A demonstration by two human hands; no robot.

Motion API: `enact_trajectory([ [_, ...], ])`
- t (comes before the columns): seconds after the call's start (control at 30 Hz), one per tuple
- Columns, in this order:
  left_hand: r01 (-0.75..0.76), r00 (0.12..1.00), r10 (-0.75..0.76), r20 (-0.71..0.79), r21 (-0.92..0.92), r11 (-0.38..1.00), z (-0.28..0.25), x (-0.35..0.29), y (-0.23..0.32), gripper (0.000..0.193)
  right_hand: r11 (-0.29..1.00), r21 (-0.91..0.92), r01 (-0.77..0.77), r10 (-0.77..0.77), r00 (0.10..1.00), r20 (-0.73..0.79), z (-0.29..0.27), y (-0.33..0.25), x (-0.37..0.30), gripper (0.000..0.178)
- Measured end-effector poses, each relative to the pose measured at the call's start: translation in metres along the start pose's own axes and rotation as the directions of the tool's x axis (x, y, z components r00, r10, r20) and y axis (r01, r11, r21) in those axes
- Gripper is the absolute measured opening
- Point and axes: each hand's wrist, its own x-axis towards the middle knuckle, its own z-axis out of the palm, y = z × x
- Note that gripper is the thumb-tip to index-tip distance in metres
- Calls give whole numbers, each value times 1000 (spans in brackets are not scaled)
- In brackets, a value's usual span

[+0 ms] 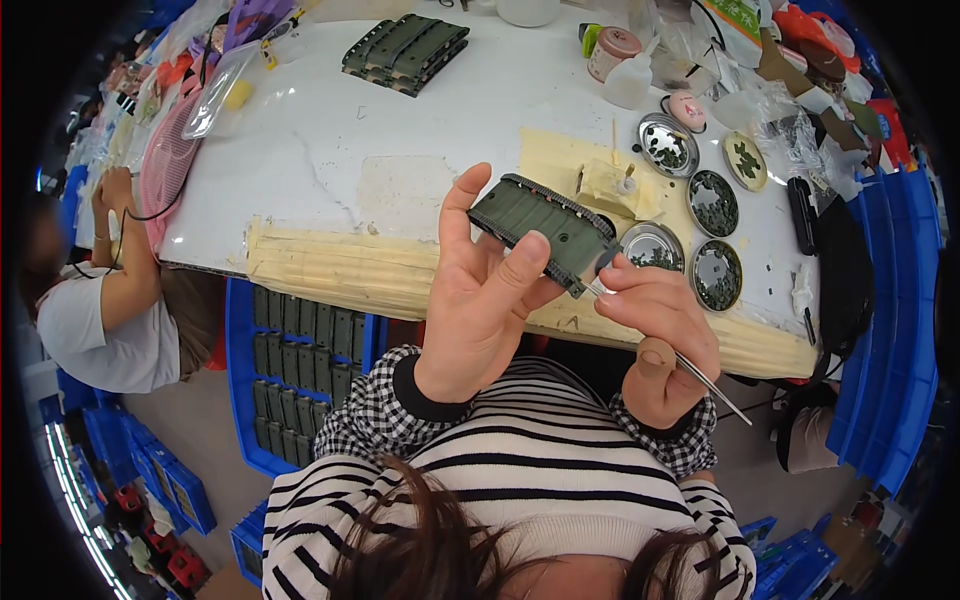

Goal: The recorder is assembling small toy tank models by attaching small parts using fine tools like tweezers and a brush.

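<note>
My left hand is closed around a dark green toy tank hull with black tracks along its sides, tilted above the table's front edge. The thumb presses on its flat face. In my right hand a thin metal rod-like tool, probably tweezers, slants back past the palm. Its front end meets the hull's near right corner. A small dark round piece sits by the right fingertips; whether they pinch it I cannot tell. A tan covering wraps one right finger.
Round metal dishes with small green parts stand at the right, beside a tape-covered block. More green hulls are stacked at the back. Below the table, a blue crate holds rows of hulls. Another person sits at left.
</note>
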Motion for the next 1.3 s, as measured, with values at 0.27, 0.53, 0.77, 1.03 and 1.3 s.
enact_trajectory([
  [0.27, -59, 997, 59, 44, 7, 998, -2, -1, -5, 68, 1000, -22, 14, -12, 998, 57, -1, -3, -3, 23],
  [0.53, -74, 995, 74, 65, 1, 997, -2, -1, -7, 69, 999, -44, 10, -7, 998, 61, -2, -4, -4, 23],
  [0.77, -80, 994, 80, 68, 0, 997, -2, 0, -9, 70, 999, -44, 15, -12, 998, 65, -2, -2, -4, 23],
  [1.03, -81, 994, 81, 68, 3, 997, -4, 1, -10, 70, 999, -50, -8, 12, 997, 75, -4, -3, -4, 23],
  [1.3, 71, 997, -66, 41, -145, 987, -11, 4, 0, 56, 956, 292, -3, 87, 958, -273, 8, 13, -15, 60],
])
